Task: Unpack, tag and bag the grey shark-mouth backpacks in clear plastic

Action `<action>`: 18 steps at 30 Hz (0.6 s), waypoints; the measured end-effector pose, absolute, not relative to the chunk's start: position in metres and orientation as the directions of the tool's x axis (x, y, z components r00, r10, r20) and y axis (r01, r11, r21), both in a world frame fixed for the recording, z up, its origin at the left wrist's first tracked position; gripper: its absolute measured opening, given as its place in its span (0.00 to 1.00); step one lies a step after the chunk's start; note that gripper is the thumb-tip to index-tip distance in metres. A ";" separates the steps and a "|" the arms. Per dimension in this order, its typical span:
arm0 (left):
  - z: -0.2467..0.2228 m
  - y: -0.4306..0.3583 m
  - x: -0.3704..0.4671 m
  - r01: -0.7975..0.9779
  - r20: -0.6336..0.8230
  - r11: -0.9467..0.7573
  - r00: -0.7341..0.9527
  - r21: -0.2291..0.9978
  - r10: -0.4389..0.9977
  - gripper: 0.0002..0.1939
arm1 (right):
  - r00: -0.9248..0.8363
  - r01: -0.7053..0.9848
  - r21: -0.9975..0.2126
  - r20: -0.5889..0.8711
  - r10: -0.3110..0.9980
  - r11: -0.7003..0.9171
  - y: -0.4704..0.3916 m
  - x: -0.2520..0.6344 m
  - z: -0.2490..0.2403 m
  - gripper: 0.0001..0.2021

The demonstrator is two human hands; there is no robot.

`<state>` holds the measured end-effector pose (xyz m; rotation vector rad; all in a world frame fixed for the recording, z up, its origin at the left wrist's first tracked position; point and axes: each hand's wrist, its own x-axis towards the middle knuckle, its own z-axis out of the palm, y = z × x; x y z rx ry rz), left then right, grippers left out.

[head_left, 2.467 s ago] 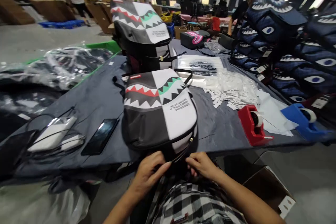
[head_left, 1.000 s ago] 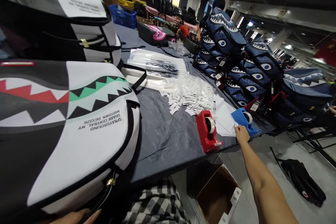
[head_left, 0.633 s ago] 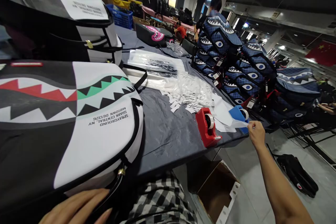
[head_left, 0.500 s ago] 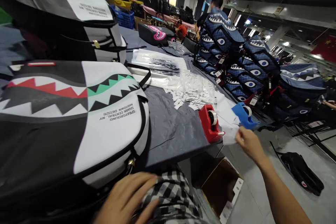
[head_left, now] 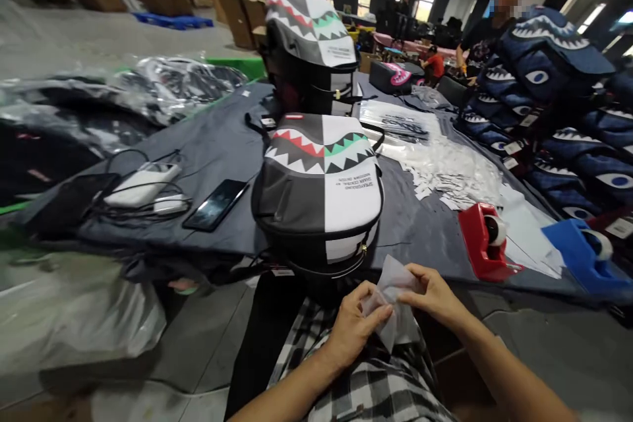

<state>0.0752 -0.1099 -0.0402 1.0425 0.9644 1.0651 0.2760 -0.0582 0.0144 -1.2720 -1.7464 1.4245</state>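
Note:
Above my lap, a thin translucent white sheet is pinched between both hands. My left hand grips its left side, thumb against the fingers. The right side is held by my right hand, its fingertips close to my left thumb. Just beyond them, at the table's front edge, stands a black, grey and white backpack with a red and green shark-teeth print. A red tape dispenser lies to the right of my right hand, with white sheets beside it.
A blue tape dispenser is at the right. Small white labels lie mid-table. Blue backpacks are stacked behind, near a person. Left are a phone, cables and a white device. Another backpack stack stands behind.
The view has swung left. My right hand has come from beside the dispensers to my lap with the white sheet, and my left hand now grips it too.

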 end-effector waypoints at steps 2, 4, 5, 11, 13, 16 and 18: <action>-0.040 -0.119 0.054 -0.075 -0.108 0.121 0.161 0.990 0.981 0.18 | -0.334 0.345 -0.935 -0.038 0.942 0.084 -0.057 0.258 0.007 0.21; -0.036 -0.126 0.034 0.077 -0.081 0.073 0.108 0.994 0.991 0.15 | -0.400 0.397 -0.859 0.154 0.904 0.322 -0.055 0.239 0.004 0.19; -0.032 -0.128 0.024 0.124 -0.053 0.042 0.084 0.991 0.995 0.17 | -0.486 0.403 -0.783 0.257 0.836 0.475 -0.055 0.229 0.004 0.18; -0.008 -0.121 -0.002 -0.092 -0.083 0.077 -0.066 0.993 0.994 0.18 | -0.758 0.305 -0.324 0.487 0.434 0.895 -0.047 0.181 0.010 0.17; -0.010 -0.119 -0.007 -0.188 -0.116 0.081 -0.187 0.979 0.975 0.20 | -0.724 0.339 -0.331 0.506 0.469 0.881 -0.043 0.178 0.010 0.18; -0.018 -0.116 -0.024 -0.082 0.003 -0.034 -0.357 0.996 0.934 0.18 | -0.659 0.407 -0.384 0.505 0.558 0.829 -0.035 0.185 0.007 0.20; -0.021 -0.110 -0.038 0.105 0.159 -0.128 -0.386 0.986 0.909 0.16 | -0.648 0.427 -0.392 0.496 0.578 0.815 -0.031 0.191 0.006 0.16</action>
